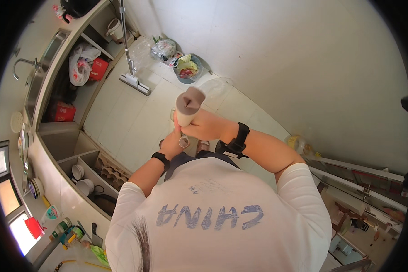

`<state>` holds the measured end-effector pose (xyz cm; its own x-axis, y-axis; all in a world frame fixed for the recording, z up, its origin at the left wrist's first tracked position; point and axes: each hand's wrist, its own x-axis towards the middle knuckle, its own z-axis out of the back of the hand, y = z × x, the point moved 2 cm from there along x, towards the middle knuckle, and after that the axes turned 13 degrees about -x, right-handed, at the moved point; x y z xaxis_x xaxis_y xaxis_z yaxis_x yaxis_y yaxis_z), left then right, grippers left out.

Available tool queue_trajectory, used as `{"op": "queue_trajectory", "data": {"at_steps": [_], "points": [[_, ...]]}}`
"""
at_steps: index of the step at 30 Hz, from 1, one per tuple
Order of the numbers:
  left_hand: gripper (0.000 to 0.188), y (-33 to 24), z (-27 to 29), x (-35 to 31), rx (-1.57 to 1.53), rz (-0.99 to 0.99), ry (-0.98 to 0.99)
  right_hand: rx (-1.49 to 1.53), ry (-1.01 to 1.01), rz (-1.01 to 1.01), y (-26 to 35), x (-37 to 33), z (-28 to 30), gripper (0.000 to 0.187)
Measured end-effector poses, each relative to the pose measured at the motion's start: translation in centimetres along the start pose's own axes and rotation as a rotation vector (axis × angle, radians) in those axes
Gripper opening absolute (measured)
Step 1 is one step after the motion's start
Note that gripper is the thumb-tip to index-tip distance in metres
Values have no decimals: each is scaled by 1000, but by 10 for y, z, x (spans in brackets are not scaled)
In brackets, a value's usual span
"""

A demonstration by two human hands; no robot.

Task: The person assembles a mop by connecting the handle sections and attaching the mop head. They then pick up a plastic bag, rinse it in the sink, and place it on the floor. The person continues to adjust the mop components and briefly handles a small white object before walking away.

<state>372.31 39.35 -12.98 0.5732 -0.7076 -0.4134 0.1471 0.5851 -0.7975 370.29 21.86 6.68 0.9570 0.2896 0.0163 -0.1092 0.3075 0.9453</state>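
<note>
My right hand [205, 125] is closed around a pale cylindrical container with a mauve-brown top [190, 100], held in front of my body above the floor. Its top has a dark notch in the middle. Just below and to the left, my left hand [171, 144] is closed, its fingertips touching or very near the right hand. Beside its fingers shows a small whitish piece with a round, hollow end [184, 142]. The rest of that piece is hidden, so I cannot tell its kind.
Ahead stand a floor squeegee [135, 84], a bin of vegetable scraps [187, 68] and a plastic bag [163, 49]. Along the left runs a counter with a sink [44, 68], over open shelves with red boxes [64, 111] and cups [84, 186]. A white wall [313, 59] rises on the right.
</note>
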Motion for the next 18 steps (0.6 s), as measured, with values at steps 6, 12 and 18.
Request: {"op": "queue_trajectory", "data": {"at_steps": [6,12,18], "points": [[42,-12,7,2,-100,-359,-72,-81,-84,26,8,-3,-5,21],[41,40,13,-8,-170,-72,-111,-78,-101,134,10,17,-18,17],[41,54,18,-29,-292,-21,-280,23,-75,238,18,47,-38,13]]}}
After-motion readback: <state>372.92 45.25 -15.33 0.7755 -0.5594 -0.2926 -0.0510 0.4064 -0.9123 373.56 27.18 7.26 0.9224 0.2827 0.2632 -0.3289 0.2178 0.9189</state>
